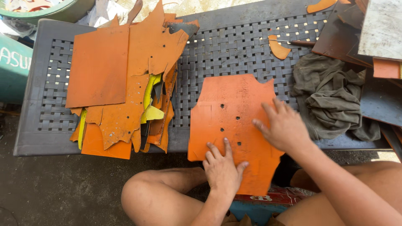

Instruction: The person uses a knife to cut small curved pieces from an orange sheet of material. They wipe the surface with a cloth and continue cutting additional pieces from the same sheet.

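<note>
Landmark: dark grey plastic table [234, 46] with woven lattice top, set low on a bare grey concrete floor [58, 188], lit by hard sunlight

An orange leather sheet [232, 125] with a row of small punched holes is laid on the table's near edge, its lower part overhanging toward the seated person's bare knees. The left hand [222, 169] is pressed flat on the sheet's lower middle, fingers spread and released, nothing gripped. The right hand [284, 125] is laid flat on the sheet's right edge, fingers extended and loose, nothing clasped

On the table's left half a stack of orange leather offcuts [125, 79] is piled, with yellow scraps [150, 104] wedged in it, some pieces hanging past the near edge. At the table's right end a crumpled olive-grey rag [328, 94] is bunched. A small curved orange scrap [278, 48] is seen toward the far right of the tabletop. Dark brown boards [339, 37] are stacked at the far right corner. A green tub [50, 10] is seen beyond the table's far left corner
</note>
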